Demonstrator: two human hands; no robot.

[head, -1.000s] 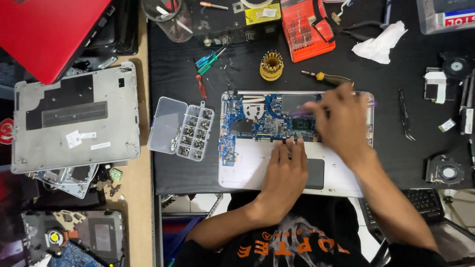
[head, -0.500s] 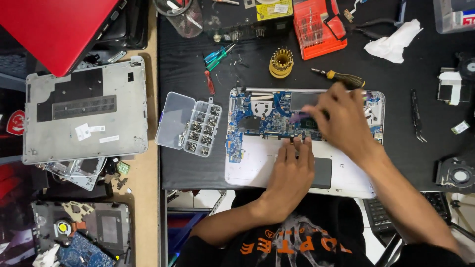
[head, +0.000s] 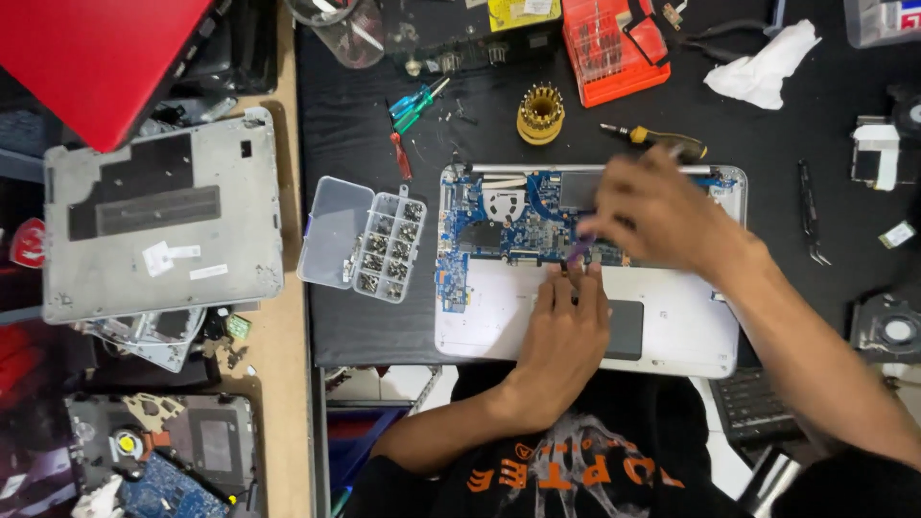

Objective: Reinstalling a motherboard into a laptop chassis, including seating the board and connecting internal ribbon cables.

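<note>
Pinching purple tool (head: pixel 579 251), right hand (head: pixel 657 213) over laptop (head: pixel 499 317).

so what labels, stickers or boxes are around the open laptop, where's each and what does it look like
White stickers: two small rectangles on the grey laptop base cover, left.
Screw box: clear plastic, lid open, small compartments, left of the opened laptop.
Bit case: orange-red, top centre.
Yellow label: rectangular, top edge, partly cut off.

head cam | looks straight down | close above black mat (head: pixel 384 317) and opened laptop (head: pixel 672 336) | single view
</note>
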